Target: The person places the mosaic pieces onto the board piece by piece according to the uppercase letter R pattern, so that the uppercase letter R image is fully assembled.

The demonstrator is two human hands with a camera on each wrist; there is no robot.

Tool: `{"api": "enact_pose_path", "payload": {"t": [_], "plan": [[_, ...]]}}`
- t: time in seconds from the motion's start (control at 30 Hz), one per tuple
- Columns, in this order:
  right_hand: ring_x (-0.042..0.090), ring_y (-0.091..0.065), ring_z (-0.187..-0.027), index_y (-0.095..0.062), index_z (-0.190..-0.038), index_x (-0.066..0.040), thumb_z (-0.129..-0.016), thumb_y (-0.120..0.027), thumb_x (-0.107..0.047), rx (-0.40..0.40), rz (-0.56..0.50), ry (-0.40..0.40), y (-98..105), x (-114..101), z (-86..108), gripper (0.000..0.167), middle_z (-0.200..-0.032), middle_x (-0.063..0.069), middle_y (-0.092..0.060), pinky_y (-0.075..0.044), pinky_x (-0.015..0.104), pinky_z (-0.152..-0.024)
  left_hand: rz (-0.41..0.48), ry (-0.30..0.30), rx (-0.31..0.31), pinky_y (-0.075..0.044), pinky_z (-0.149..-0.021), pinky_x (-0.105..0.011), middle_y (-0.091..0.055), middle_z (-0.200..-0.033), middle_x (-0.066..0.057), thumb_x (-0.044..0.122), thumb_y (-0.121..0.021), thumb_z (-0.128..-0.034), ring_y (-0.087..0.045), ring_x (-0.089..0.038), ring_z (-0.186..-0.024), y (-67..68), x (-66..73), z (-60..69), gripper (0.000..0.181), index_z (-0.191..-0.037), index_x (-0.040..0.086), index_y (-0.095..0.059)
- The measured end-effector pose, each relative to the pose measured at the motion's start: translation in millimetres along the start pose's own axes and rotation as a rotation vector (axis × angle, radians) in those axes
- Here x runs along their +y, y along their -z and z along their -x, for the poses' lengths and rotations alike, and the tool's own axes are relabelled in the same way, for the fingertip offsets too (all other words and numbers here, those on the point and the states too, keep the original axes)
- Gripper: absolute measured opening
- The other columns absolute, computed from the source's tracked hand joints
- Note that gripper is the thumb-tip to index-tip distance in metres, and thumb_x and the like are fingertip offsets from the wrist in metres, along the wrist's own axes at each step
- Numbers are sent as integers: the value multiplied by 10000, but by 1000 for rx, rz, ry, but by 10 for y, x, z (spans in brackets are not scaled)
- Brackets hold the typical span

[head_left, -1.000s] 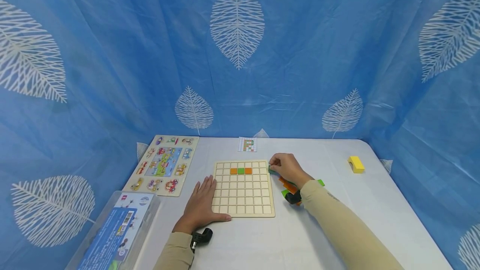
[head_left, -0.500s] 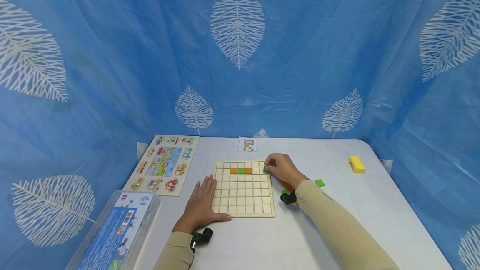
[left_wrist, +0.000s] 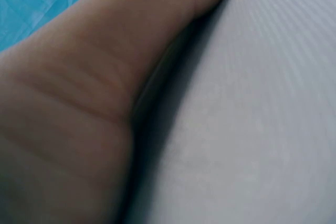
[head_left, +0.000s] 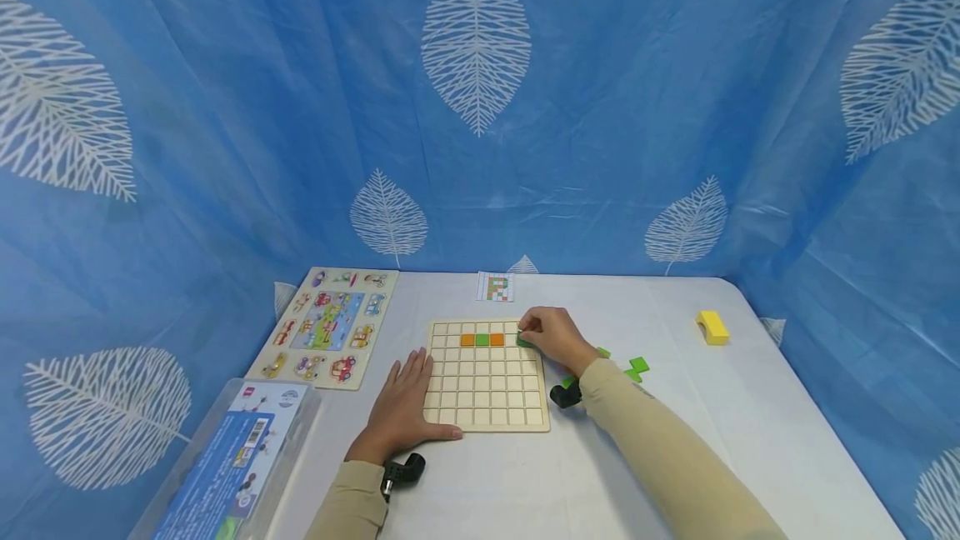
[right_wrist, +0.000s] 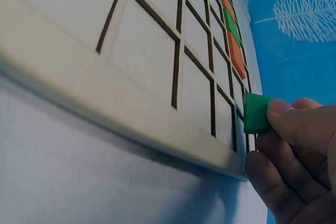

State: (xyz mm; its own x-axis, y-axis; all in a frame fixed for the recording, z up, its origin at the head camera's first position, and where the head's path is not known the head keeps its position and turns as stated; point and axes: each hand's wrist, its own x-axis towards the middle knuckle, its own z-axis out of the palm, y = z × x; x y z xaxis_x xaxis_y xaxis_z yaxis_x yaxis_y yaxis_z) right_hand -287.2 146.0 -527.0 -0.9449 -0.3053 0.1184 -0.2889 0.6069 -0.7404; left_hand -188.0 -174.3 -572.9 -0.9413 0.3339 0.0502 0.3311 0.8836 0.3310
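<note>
A pale wooden grid board [head_left: 482,390] lies on the table. In its second row sit an orange tile [head_left: 467,340], a green tile [head_left: 482,340] and another orange tile [head_left: 497,340], side by side. My right hand [head_left: 558,337] pinches a green square tile [right_wrist: 257,113] between thumb and finger, over the board's right part in that same row. The right wrist view shows the tile tilted, its lower edge close to the grid; contact I cannot tell. My left hand [head_left: 401,405] lies flat with fingers spread, resting at the board's left edge, thumb along the near edge.
Loose green tiles [head_left: 638,365] lie right of the board, some partly hidden by my right arm. Behind the board is a small pattern card [head_left: 495,287]. A yellow arch block [head_left: 712,328] stands far right. A vehicle puzzle board [head_left: 326,327] and a plastic box [head_left: 232,457] lie left.
My right hand has moved left with the green tile, from beside the board's right edge to over its grid. The left hand has stayed in place.
</note>
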Motion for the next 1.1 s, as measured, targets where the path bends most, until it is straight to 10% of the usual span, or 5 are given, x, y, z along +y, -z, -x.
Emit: {"api": "enact_pose_path", "payload": {"t": [1.1], "plan": [[156,-647,-835,-746,-998,-68,-958,-775,-17,22,10,1,-220,-31,-114,70,-893,-11,-676,-572,364,-768,7,3,-1,-54,-1272,-511,-181,-1729,-154,963,-687,-615,-109,-313,-1592,19,21,-7,1492,-1661,-4,-244]]}}
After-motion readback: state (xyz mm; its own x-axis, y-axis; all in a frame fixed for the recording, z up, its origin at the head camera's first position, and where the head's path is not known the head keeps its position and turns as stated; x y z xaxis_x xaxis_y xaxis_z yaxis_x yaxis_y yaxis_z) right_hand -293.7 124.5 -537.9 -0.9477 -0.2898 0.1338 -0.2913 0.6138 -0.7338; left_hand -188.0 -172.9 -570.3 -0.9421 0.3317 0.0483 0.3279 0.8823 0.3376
